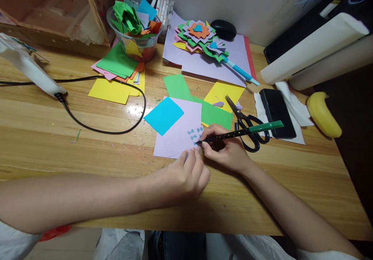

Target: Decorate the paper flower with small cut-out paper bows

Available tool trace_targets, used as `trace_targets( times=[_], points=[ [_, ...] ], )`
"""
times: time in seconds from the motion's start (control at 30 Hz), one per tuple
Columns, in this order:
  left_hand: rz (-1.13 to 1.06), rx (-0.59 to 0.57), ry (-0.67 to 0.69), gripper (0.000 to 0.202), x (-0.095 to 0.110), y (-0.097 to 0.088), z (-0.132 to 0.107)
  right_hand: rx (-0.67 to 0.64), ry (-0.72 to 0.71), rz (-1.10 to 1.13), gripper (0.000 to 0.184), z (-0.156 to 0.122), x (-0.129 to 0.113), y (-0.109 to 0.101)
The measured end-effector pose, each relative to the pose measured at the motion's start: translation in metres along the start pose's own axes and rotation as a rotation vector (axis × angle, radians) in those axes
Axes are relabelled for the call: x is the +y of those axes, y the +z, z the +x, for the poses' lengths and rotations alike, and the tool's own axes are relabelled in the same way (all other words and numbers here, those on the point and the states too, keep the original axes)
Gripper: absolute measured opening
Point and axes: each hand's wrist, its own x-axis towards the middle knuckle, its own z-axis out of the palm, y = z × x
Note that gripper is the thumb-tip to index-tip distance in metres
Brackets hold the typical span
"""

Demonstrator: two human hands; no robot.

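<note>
In the head view my right hand (225, 149) is closed round a marker pen (230, 135) with a black dotted barrel and a green end. Its tip touches a sheet of lilac paper (177, 143), beside several small teal bow-shaped drawings (194, 135). My left hand (186, 174) has its fingers curled together at the lower edge of that sheet, gripping it. A blue paper piece (164, 115) lies across the sheet's upper left. Green paper (217, 113) sticks out behind it. Black-handled scissors (246, 122) rest beyond my right hand, partly behind the pen.
A layered paper flower (199, 34) lies on lilac sheets at the back. Left of it stand a clear tub (140, 44) of paper scraps and a stack of coloured paper (116, 63). A black cable (101, 131) loops at left. A phone (276, 112) and yellow banana-shaped object (323, 114) lie right.
</note>
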Motion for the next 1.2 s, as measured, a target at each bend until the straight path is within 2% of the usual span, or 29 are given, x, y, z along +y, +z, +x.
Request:
trace_targets(
  times=[1.2],
  points=[
    [0.035, -0.018, -0.01, 0.027, -0.0012, 0.0008, 0.0018, 0.053, -0.078, -0.065, 0.015, 0.0015, 0.003, 0.0]
  ],
)
